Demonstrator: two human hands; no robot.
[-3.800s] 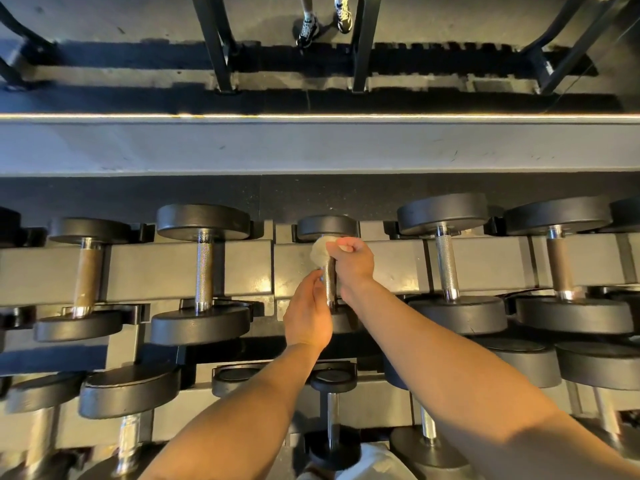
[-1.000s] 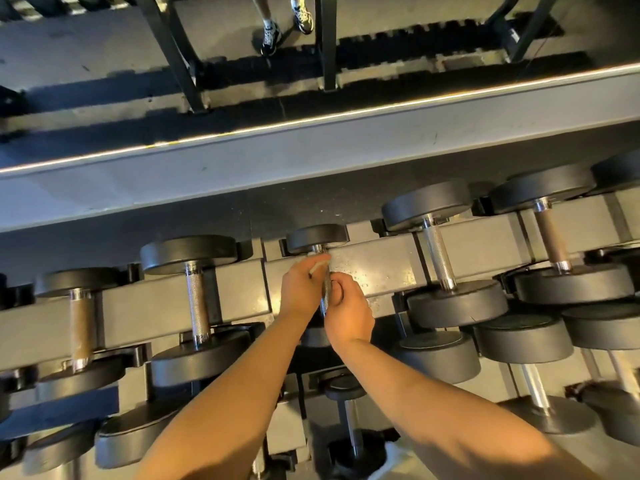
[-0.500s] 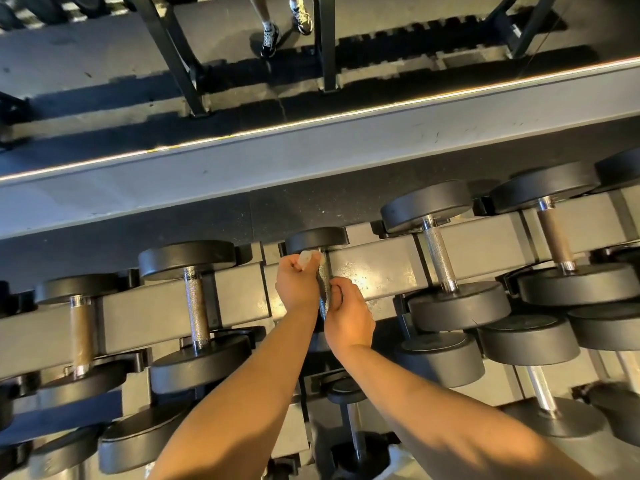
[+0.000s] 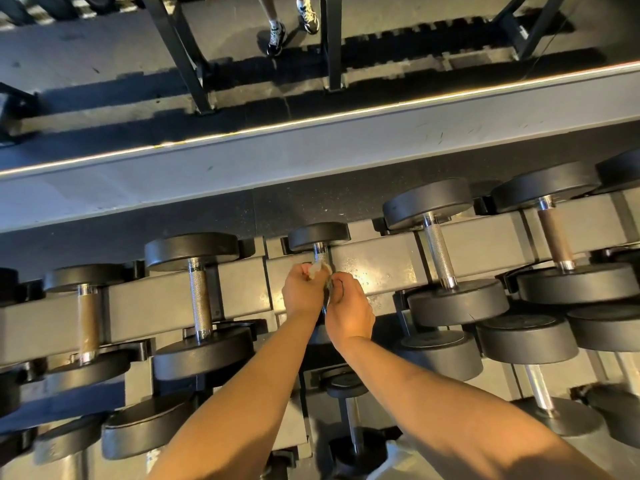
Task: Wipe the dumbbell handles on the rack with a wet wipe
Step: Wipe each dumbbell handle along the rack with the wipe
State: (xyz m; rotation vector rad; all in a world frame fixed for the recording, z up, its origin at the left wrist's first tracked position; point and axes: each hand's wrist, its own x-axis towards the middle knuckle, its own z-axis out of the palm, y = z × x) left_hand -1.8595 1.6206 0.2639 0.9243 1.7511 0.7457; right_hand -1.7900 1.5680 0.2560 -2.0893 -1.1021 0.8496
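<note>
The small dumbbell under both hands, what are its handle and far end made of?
Silvery knurled handle: bare metal, probably steel, given its shine and cross-hatched texture. Round black far end: dull, matte, seemingly rubber or urethane coated; which one cannot be told.

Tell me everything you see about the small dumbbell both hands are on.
The small dumbbell lies across the grey rack, black round head at the far end. Its knurled metal handle shows only below that head; the left hand pinches a pale wet wipe against it, the right hand curls round it lower down. The near head is mostly hidden.
</note>
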